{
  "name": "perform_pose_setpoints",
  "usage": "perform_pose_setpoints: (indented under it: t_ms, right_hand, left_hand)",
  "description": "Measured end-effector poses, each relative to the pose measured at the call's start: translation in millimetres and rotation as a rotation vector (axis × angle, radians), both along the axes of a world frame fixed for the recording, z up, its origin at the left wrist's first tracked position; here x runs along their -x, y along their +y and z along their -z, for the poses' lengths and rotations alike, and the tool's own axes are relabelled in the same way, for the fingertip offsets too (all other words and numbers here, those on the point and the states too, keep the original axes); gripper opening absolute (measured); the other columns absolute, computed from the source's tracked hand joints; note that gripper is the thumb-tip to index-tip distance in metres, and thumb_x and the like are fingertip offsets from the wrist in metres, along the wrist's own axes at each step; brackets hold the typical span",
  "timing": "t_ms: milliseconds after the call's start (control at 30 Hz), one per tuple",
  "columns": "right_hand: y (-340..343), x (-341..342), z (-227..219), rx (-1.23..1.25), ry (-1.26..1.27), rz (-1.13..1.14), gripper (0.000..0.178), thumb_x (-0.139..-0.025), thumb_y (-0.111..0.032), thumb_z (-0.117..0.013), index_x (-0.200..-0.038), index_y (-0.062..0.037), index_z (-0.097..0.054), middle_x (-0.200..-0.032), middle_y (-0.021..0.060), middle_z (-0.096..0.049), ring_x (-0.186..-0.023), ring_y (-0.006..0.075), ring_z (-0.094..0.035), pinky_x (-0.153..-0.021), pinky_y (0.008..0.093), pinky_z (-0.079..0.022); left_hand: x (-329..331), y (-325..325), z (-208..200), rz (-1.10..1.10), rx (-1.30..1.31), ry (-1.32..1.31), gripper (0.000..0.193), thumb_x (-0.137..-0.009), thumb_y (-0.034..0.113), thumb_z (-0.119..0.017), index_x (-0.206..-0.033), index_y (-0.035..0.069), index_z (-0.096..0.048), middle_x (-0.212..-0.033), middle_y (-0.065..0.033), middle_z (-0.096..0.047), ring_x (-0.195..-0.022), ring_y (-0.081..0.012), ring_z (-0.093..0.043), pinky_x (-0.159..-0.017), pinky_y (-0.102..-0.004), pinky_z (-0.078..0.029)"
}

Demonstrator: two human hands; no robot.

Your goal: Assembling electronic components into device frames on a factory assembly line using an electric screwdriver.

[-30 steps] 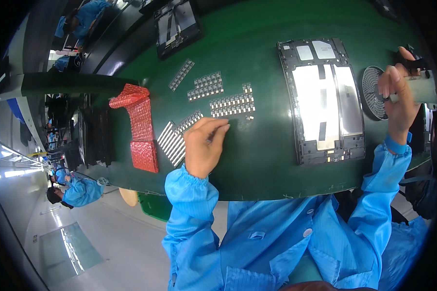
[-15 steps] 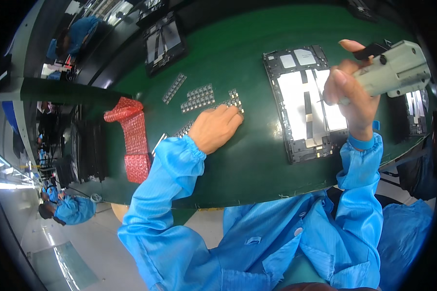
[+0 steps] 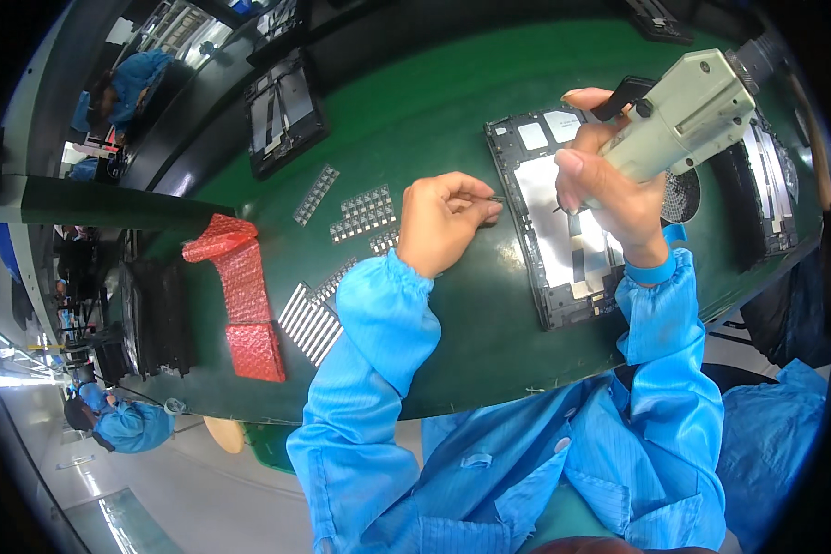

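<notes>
My left hand (image 3: 443, 222) is closed in a pinch on a small dark component (image 3: 496, 199), just left of an opened tablet (image 3: 549, 300). The tablet lies with its silver inner plates and dark frame showing. Over it, my right hand (image 3: 619, 185) is wrapped round a pale grey-green electric screwdriver (image 3: 688, 115). The driver's thin bit points down and left above the silver plates. Left of my left hand lie sheets of small components (image 3: 365, 212), partly covered by my wrist and sleeve.
A red bubble-wrap strip (image 3: 246, 291) and a row of white-and-dark strips (image 3: 309, 323) lie at the left. Another opened tablet (image 3: 284, 115) rests at the back left, and more dark units (image 3: 768, 189) at the right. A round dish (image 3: 681, 194) sits behind my right wrist.
My left hand has lifted a small component from the sheets and moved right, to the tablet's edge. The right hand and screwdriver have shifted left, farther over the tablet.
</notes>
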State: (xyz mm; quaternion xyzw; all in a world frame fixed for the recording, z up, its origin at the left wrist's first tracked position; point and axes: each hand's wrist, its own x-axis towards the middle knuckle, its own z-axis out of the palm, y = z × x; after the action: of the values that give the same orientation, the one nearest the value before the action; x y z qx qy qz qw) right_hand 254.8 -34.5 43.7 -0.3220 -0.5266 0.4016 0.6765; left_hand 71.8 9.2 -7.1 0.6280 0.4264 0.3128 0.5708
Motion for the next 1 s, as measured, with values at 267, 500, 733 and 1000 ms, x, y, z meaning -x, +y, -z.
perform_pose_setpoints:
  t_ms: [267, 500, 733, 1000]
  right_hand:
    - [5, -1, 4, 0.019, 0.015, 0.011, 0.04, -0.077, 0.001, -0.064, -0.114, 0.0056, -0.047, -0.054, 0.0012, -0.051, -0.047, 0.0075, -0.049, -0.045, 0.0198, -0.038]
    - [6, 0, 4, 0.028, 0.01, 0.002, 0.04, -0.077, 0.002, -0.064, -0.114, 0.005, -0.048, -0.054, 0.001, -0.051, -0.047, 0.0075, -0.049, -0.045, 0.0199, -0.038]
    - [19, 17, 5, 0.062, -0.038, 0.001, 0.038, -0.076, 0.004, -0.063, -0.112, 0.0049, -0.05, -0.055, 0.0012, -0.053, -0.047, 0.0072, -0.05, -0.044, 0.0203, -0.039]
    - [36, 27, 19, 0.139, -0.12, -0.039, 0.037, -0.074, 0.003, -0.065, -0.109, 0.0046, -0.051, -0.054, -0.0003, -0.054, -0.047, 0.0063, -0.051, -0.045, 0.0202, -0.039]
  left_hand:
    - [-17, 13, 5, 0.098, 0.147, -0.054, 0.009, -0.078, 0.001, -0.063, -0.085, -0.006, -0.063, -0.078, -0.01, -0.065, -0.066, -0.0117, -0.061, -0.059, -0.0234, -0.051]
    - [-27, 14, 19, 0.051, -0.042, 0.018, 0.009, -0.08, 0.004, -0.063, -0.087, -0.002, -0.062, -0.08, -0.0047, -0.063, -0.068, -0.0075, -0.059, -0.057, -0.0211, -0.048]
    - [-26, 20, 24, 0.031, 0.101, -0.039, 0.018, -0.073, 0.004, -0.069, -0.086, -0.003, -0.059, -0.075, -0.0081, -0.062, -0.063, -0.012, -0.061, -0.049, -0.0235, -0.049]
    - [-25, 36, 15, 0.071, 0.262, 0.062, 0.032, -0.069, 0.006, -0.073, -0.09, -0.004, -0.051, -0.072, -0.0087, -0.061, -0.057, -0.0137, -0.061, -0.044, -0.024, -0.048]
